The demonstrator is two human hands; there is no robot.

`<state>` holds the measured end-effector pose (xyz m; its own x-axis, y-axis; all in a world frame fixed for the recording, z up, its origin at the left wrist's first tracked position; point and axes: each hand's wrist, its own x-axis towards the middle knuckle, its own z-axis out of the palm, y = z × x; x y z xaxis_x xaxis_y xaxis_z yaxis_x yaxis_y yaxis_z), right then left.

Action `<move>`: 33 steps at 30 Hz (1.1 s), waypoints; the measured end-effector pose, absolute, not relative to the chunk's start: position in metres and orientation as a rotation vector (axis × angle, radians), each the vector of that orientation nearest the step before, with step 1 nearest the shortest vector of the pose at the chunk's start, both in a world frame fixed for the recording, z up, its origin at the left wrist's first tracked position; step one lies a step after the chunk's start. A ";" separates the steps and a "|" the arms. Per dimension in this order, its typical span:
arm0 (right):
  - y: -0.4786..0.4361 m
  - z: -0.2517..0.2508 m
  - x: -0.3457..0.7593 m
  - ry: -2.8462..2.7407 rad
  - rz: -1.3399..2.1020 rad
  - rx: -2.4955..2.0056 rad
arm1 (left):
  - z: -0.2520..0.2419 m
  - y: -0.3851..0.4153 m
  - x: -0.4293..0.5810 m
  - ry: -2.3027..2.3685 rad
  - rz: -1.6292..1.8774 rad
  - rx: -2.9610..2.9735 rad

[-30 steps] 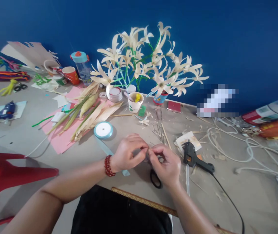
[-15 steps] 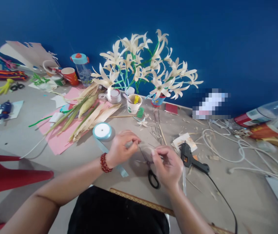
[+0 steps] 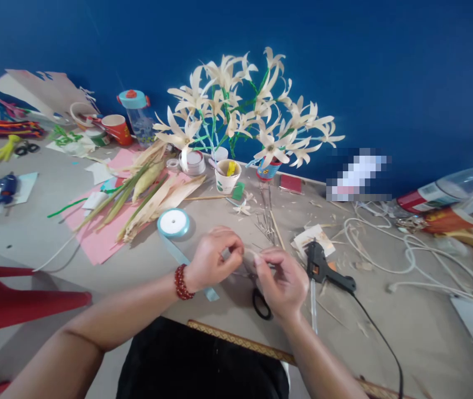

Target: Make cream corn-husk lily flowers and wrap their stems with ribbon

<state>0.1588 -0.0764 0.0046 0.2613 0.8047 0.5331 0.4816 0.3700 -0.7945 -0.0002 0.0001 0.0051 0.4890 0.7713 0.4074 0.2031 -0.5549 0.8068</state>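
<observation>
Head view: both hands pinch a slim pale strip (image 3: 252, 252) above the table (image 3: 236, 313).
Left hand (image 3: 215, 257) and right hand (image 3: 284, 280) each close thumb against forefinger, the strip bridging their narrow gap. From it, black-handled scissors (image 3: 254, 299) lie at 6 o'clock, blue ribbon spool (image 3: 174, 223) at 10, black glue gun (image 3: 317, 263) near 3, pale-petalled flowers (image 3: 272, 148) at 12.

One blue ribbon spool (image 3: 173, 223) is counted; two glue guns (image 3: 328, 271) are noted, one on either side of the spool; two pairs of scissors (image 3: 255, 303) likewise; one pale strip (image 3: 251, 254) is held, right of the spool.
</observation>
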 end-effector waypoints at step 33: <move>-0.074 0.002 0.154 -1.398 0.407 -1.272 | 0.007 -0.004 0.005 0.696 1.060 2.072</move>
<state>0.1544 -0.0738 0.0019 0.2317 0.8413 0.4883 0.4476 0.3535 -0.8214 0.0052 -0.0040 0.0068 0.5211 0.7145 0.4668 0.1440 -0.6128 0.7770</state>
